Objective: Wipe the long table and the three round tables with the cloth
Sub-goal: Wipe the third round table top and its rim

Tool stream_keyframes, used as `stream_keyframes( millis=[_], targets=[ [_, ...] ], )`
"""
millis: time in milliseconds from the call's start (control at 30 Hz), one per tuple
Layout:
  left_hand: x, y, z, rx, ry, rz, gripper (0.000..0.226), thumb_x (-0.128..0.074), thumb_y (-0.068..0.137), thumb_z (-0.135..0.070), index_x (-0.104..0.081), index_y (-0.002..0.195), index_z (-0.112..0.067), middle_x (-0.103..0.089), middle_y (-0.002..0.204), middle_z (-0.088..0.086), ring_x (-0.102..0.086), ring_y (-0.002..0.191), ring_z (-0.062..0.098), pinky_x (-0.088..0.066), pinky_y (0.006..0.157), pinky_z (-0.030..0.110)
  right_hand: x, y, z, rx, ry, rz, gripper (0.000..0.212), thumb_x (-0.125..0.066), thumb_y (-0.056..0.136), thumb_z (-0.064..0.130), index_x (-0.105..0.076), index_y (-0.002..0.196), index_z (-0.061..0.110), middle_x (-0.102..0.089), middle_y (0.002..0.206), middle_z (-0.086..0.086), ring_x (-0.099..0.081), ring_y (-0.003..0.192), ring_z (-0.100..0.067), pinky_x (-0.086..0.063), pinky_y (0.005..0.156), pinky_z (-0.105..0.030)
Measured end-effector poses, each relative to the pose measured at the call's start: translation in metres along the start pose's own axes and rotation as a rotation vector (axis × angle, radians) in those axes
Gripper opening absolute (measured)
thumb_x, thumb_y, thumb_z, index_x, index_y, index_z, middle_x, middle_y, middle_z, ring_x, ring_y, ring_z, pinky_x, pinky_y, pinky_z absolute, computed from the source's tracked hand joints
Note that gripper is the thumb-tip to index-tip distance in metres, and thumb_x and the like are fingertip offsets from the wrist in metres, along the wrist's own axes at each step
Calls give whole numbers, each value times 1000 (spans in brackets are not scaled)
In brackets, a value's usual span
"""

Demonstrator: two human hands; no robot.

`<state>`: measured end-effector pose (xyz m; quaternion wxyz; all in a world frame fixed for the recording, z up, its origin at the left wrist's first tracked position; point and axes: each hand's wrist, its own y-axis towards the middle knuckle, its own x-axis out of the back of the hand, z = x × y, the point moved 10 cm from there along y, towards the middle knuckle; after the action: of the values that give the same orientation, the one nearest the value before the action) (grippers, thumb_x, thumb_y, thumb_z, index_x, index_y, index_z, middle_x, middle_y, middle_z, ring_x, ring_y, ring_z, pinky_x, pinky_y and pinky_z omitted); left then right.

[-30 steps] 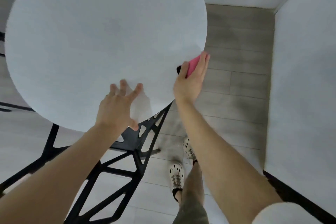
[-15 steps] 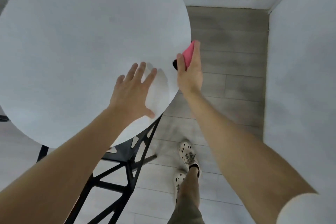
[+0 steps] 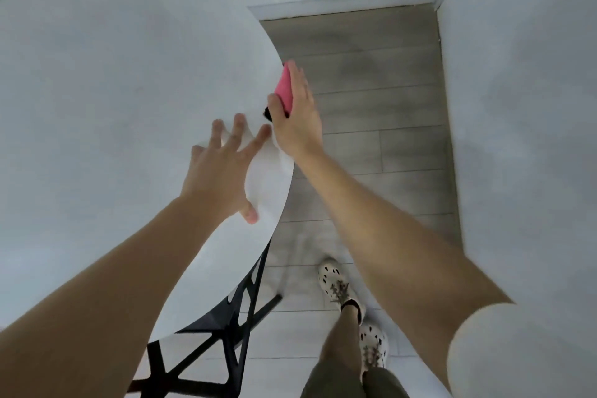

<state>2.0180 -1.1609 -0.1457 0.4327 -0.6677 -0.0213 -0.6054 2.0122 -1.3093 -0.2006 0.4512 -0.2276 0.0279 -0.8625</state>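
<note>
Cloth point(image 3: 284, 91), pink and folded, pressed against edge of white round table point(image 3: 113, 90).

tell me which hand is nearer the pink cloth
Right. The right hand holds the pink cloth at the rim of the round table; the left hand lies flat on the tabletop just beside it, off the cloth.

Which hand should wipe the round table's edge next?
The right hand: it holds the pink cloth against the white round table's rim. The left hand rests spread on the tabletop, holding nothing.
</note>
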Motion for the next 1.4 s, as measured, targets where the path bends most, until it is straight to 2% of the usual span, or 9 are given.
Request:
stream_keyframes(
  millis=[167, 433, 567, 667, 800, 967, 1100, 1233, 1400],
  targets=[
    [-3, 1, 2, 10, 8, 4, 176, -100, 44, -68, 25, 165, -43, 17, 179, 7, 3, 165, 42, -44, 117, 54, -11, -103, -32, 25, 151, 17, 78, -54, 111, 31, -8, 174, 34, -29, 176, 12, -37, 158, -11, -43, 124, -44],
    [9, 23, 8, 43, -50, -19, 177, -101, 43, -66, 24, 166, -45, 17, 179, 3, 2, 166, 39, -46, 115, 55, 3, 28, -1, 34, -3, 81, 69, -52, 111, 32, -21, 173, 27, -38, 172, 5, -45, 150, -16, -42, 117, -36],
    [8, 18, 6, 57, -103, 12, 169, -100, 49, -64, 20, 167, -45, 17, 179, 3, 5, 166, 38, -39, 121, 56, 2, -15, -8, 57, 69, 72, 71, -51, 113, 33, -15, 174, 28, -30, 176, 8, -38, 156, -12, -42, 123, -42],
    [26, 16, 16, 95, -281, -38, 117, -89, 77, -50, -18, 170, -45, -16, 179, -7, -20, 164, 30, -43, 117, 51, -1, -73, -18, 64, 98, 112, 74, -49, 114, 37, -6, 174, 32, -20, 178, 13, -31, 161, -11, -41, 126, -47],
    [62, 34, 47, 236, -416, -427, 52, -63, 104, -39, -54, 154, -29, -64, 146, -3, -55, 138, 29, -52, 105, 52, 4, -25, -11, 19, 61, 146, 71, -49, 112, 41, -12, 173, 35, -44, 164, 7, -58, 136, -18, -52, 111, -46],
    [38, 77, 56, 390, -373, -573, 52, -35, 116, -42, -40, 165, -26, -36, 173, 8, -31, 161, 31, -27, 126, 53, -6, 81, 26, 78, 11, 165, 66, -52, 112, 28, -26, 172, 25, -43, 169, 5, -46, 150, -19, -38, 123, -40],
    [31, 75, 51, 470, -335, -698, 51, -37, 113, -38, -45, 162, -28, -39, 172, 7, -33, 159, 29, -24, 128, 55, -7, 36, 8, 116, 100, 111, 67, -47, 109, 30, -25, 172, 28, -40, 172, 6, -51, 149, -21, -43, 123, -48],
    [20, 66, 44, 488, -354, -703, 54, -36, 112, -37, -44, 165, -28, -35, 174, 5, -27, 163, 26, -18, 131, 57, 6, -27, -1, 173, 105, 160, 70, -50, 114, 17, -15, 174, 16, -21, 180, 5, -21, 165, -9, -25, 134, -39],
    [25, 69, 43, 491, -341, -747, 53, -39, 110, -37, -49, 162, -27, -39, 172, 7, -32, 161, 28, -21, 130, 58, 2, 65, 25, 163, 56, 215, 67, -53, 110, 23, -26, 172, 22, -37, 173, 7, -42, 154, -12, -39, 125, -41]
  ],
)
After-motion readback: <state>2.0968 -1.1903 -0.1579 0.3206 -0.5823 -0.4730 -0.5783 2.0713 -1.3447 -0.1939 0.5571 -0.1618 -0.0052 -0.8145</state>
